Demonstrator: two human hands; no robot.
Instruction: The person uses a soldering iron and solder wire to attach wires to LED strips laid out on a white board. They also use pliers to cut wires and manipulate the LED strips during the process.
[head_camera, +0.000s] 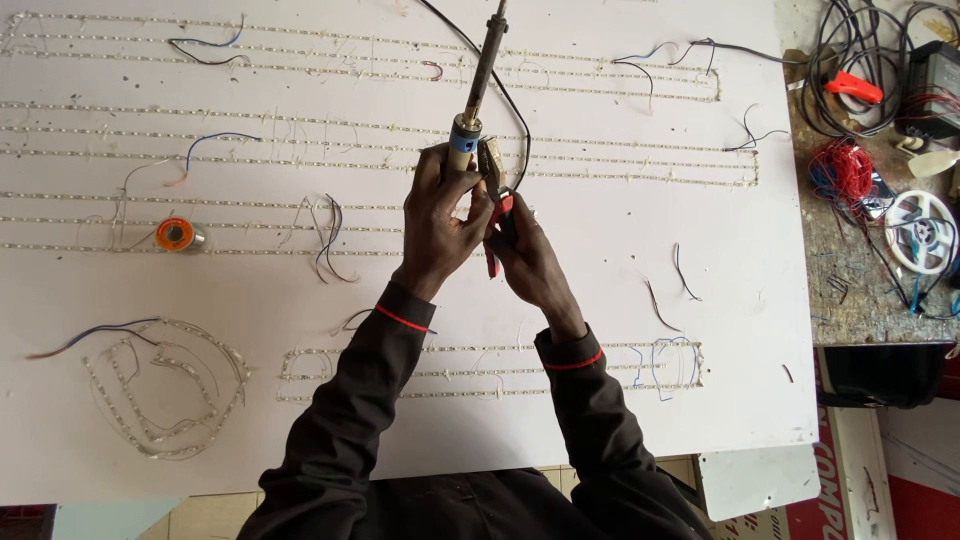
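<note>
Dark sleeves (330, 440) with red cuffs come up from the bottom edge, nearest to view, and meet over the middle of a white board (780, 300) that covers most of the bench (850, 300).

Along the left side of the board lie a loose coil of strip light (165, 390) with a blue wire trailing off it, and higher up a small orange spool (176, 236) resting between long straight rows of strip (250, 125) that run the width of the board.

In the middle, the left hand (440, 225) is wrapped tight round the handle of a soldering iron (478, 85), which stands nearly upright with its black cord curling away above. Just beside it, touching, the right hand (530, 255) is closed on red-handled pliers (495, 195), their jaws raised against the iron's handle. Whether the pliers pinch anything is too small to tell.

Below the hands lies a short block of strips (480, 370); short wire offcuts are scattered to the right.

Past the board's right edge, the bare bench carries tangled black cables (850, 60), a bundle of red wire (845, 170) and a white reel (920, 230).
</note>
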